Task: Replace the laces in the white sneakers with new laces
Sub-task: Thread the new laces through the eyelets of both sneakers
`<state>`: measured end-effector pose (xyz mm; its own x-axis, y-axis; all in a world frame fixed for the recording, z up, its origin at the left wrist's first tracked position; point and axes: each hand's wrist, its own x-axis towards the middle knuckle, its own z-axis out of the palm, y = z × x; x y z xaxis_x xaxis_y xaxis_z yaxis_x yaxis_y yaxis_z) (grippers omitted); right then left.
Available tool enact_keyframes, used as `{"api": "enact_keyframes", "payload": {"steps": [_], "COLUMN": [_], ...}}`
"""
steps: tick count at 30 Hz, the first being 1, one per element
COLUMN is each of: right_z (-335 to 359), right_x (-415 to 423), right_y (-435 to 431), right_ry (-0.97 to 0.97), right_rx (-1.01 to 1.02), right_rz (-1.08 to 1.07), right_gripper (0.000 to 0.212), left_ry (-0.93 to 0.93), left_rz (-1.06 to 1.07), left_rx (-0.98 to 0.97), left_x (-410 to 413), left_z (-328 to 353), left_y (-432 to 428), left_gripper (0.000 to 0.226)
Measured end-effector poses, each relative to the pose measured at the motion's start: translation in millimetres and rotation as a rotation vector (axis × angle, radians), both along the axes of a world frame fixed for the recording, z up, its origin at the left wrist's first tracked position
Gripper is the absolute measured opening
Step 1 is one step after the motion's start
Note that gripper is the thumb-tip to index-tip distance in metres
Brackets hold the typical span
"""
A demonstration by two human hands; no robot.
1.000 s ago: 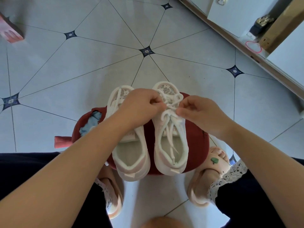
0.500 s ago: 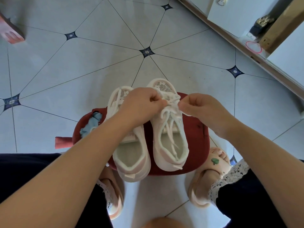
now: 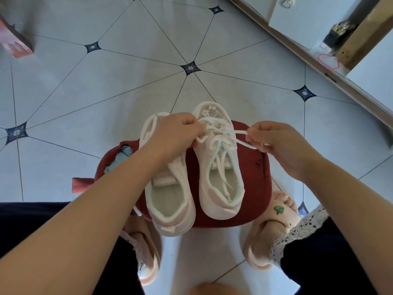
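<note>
While pinching the lace (image 3: pixel 240 136) from both sides, pulls it crosswise over the right sneaker (image 3: pixel 221 165) on the red stool (image 3: pixel 255 167): left hand (image 3: pixel 176 135) closed at the eyelets, right hand (image 3: pixel 274 141) gripping the free end toward the stool's right edge, farther out.

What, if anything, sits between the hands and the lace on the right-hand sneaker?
Nothing visible. Both the left hand and the right hand already pinch the lace over the sneaker, which stands on the red stool.
</note>
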<state>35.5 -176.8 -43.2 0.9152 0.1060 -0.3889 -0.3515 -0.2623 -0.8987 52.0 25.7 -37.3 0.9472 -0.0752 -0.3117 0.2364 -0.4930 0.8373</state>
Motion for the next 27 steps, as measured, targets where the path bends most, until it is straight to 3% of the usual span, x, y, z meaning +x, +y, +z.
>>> {"api": "enact_keyframes", "payload": {"steps": [4, 6, 11, 16, 23, 27], "right_z": [-1.5, -1.4, -5.0, 0.3, -1.5, -2.5], "right_x": [2.8, 2.3, 2.5, 7.7, 10.0, 7.5], "right_y": [13.2, 18.0, 21.7, 30.8, 7.9, -1.5], "right_ry": [-0.104, -0.126, -0.101, -0.254, -0.006, 0.004], "right_rx": [-0.233, -0.218, -0.238, -0.408, 0.076, 0.099], "right_rz": [0.036, 0.006, -0.006, 0.058, -0.388, -0.397], "right_gripper": [0.02, 0.012, 0.021, 0.018, 0.023, 0.024], "left_ry": [-0.145, -0.174, -0.232, -0.278, -0.049, -0.037], "left_rz": [-0.098, -0.123, -0.136, -0.086, 0.085, 0.053], "left_rx": [0.256, 0.289, 0.334, 0.308, 0.044, 0.041], "left_x": [-0.2, 0.3, 3.2, 9.0, 8.4, 5.8], "left_z": [-2.5, -3.3, -5.9, -6.7, -7.4, -6.9], "left_y": [-5.9, -6.3, -9.2, -14.8, 4.4, 11.6], "left_gripper": [0.01, 0.013, 0.018, 0.011, 0.021, 0.026]}}
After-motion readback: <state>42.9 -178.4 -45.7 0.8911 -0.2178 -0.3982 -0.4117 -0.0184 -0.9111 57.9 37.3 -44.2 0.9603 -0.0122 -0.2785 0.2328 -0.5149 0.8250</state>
